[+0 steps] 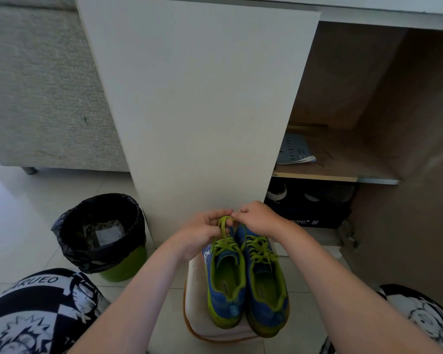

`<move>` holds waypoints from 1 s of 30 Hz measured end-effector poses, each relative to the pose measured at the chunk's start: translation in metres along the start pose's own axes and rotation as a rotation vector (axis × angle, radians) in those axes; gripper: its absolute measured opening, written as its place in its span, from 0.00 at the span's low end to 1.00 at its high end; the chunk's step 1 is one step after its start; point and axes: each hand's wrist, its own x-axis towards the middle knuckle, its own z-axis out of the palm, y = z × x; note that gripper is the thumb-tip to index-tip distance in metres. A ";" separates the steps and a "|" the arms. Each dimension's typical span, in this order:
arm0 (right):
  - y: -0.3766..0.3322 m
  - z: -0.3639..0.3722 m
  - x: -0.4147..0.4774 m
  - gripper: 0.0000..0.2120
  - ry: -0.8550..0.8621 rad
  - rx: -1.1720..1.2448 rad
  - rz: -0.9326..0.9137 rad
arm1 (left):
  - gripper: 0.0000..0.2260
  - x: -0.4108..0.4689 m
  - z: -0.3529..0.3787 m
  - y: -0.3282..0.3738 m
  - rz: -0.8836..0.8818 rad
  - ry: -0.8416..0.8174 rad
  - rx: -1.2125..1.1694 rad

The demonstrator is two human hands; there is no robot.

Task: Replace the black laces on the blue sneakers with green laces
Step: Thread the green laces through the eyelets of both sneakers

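**Two blue sneakers, two hands, one loop of lace**

Count time. There are two blue mesh sneakers with lime-green trim, a left sneaker [225,284] and a right sneaker [266,290]. They sit side by side and touching on one white padded stool with an orange rim [197,305], heels at its near edge and toes at the far edge. Both have green lacing criss-crossed up the front.

Both hands are over the toe end of the left sneaker. The left hand [202,231] has its fingers curled in and pinches one side of a raised green lace loop [224,224]. The right hand [256,218] is curled too, and its fingertips pinch the top of the same loop. The two hands nearly touch there.

Other stuff:
- One round green bin [123,264] lined with a black plastic bag [69,241] stands on the tiled floor left of the stool, with some paper inside.
- One white cabinet door [202,111] stands open right behind the sneakers.
- One pale blue booklet [296,149] lies at the left edge of the wooden shelf [343,159].
- One black shoe box [315,215] sits under that shelf.
- One grey fabric sofa [36,85] is off to the left.
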 end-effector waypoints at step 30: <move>0.031 -0.001 -0.013 0.18 0.029 -0.425 0.171 | 0.21 -0.004 -0.040 -0.014 -0.259 0.391 0.950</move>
